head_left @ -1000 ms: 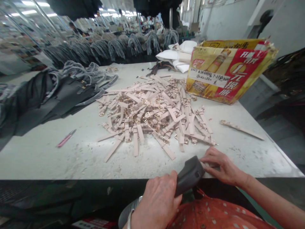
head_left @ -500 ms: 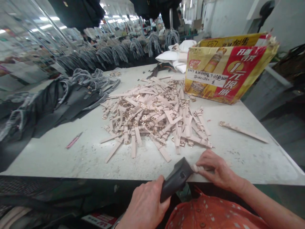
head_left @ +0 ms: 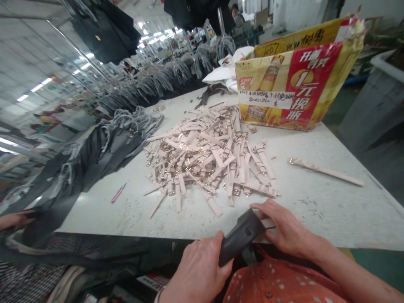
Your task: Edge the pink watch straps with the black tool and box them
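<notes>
A pale pink strap (head_left: 269,223) sits at the near edge of the white surface (head_left: 132,216), pinched in the grip of the right hand (head_left: 285,227), its far end at the mouth of a black handheld tool (head_left: 241,236), perhaps a blower or heat gun, which the left hand (head_left: 202,263) has clenched by its body. The step in hand looks like working the tool on the strap's end; a further move would call for steady fingers and strap and mouth in line. Beyond lies a heap of buckled straps (head_left: 205,155), with a lone strap (head_left: 328,171) to its right and pink-handled snips (head_left: 118,193) to its left. Behind the heap, a yellow-and-red carton (head_left: 303,75) reads "1元换瓶"; its taped paper label (head_left: 267,100) seems to say "K007" and "180×12=2160", the rest unclear.
</notes>
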Action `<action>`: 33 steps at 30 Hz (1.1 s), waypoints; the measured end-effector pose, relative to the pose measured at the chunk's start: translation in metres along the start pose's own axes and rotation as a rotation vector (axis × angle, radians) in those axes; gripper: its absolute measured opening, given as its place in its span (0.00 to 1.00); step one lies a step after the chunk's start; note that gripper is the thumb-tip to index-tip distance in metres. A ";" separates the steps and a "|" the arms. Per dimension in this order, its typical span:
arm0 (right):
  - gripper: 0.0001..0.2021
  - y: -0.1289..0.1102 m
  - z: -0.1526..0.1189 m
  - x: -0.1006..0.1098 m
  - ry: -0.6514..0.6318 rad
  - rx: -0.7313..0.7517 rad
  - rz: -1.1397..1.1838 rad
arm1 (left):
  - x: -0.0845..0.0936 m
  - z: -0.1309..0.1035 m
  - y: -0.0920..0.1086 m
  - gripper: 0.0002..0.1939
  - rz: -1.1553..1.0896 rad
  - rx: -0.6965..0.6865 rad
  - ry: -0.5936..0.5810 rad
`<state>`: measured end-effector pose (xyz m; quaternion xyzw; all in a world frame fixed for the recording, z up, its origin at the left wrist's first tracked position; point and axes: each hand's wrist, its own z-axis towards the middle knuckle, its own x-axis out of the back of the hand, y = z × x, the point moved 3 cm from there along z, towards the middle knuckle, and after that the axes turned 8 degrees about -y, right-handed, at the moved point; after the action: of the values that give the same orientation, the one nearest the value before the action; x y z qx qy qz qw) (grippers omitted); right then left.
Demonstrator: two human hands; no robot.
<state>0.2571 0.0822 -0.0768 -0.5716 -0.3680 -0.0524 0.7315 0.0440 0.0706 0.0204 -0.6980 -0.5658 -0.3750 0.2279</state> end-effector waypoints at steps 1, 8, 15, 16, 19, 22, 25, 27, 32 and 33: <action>0.30 0.002 -0.001 -0.001 -0.002 -0.003 0.007 | 0.001 0.002 0.002 0.09 0.004 -0.001 0.008; 0.30 0.005 -0.001 -0.002 0.032 -0.022 0.003 | -0.002 0.011 -0.004 0.10 -0.042 0.047 0.061; 0.29 0.004 -0.001 0.000 0.041 0.010 0.003 | -0.009 -0.006 -0.032 0.09 -0.097 0.155 0.038; 0.30 0.004 -0.001 0.000 0.043 0.016 0.000 | -0.010 -0.009 -0.033 0.09 -0.120 0.152 0.026; 0.29 0.004 -0.001 0.000 0.035 0.026 -0.006 | -0.013 -0.013 -0.027 0.09 -0.152 0.112 -0.005; 0.27 0.004 -0.001 0.000 0.024 0.022 -0.008 | -0.015 -0.008 -0.017 0.10 -0.137 0.078 0.006; 0.25 0.005 -0.001 -0.001 0.024 0.003 0.001 | -0.016 0.004 -0.009 0.11 -0.153 0.050 0.034; 0.26 0.006 -0.001 -0.002 0.034 -0.007 0.001 | -0.016 0.009 -0.007 0.11 -0.169 0.037 0.043; 0.29 0.009 -0.001 -0.003 0.037 -0.001 -0.008 | -0.018 0.004 -0.023 0.12 -0.175 0.141 0.070; 0.29 0.009 -0.002 -0.003 0.035 0.000 -0.008 | -0.019 0.000 -0.026 0.12 -0.182 0.157 0.065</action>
<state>0.2600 0.0826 -0.0856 -0.5693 -0.3575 -0.0652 0.7375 0.0173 0.0657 0.0030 -0.6113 -0.6469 -0.3711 0.2649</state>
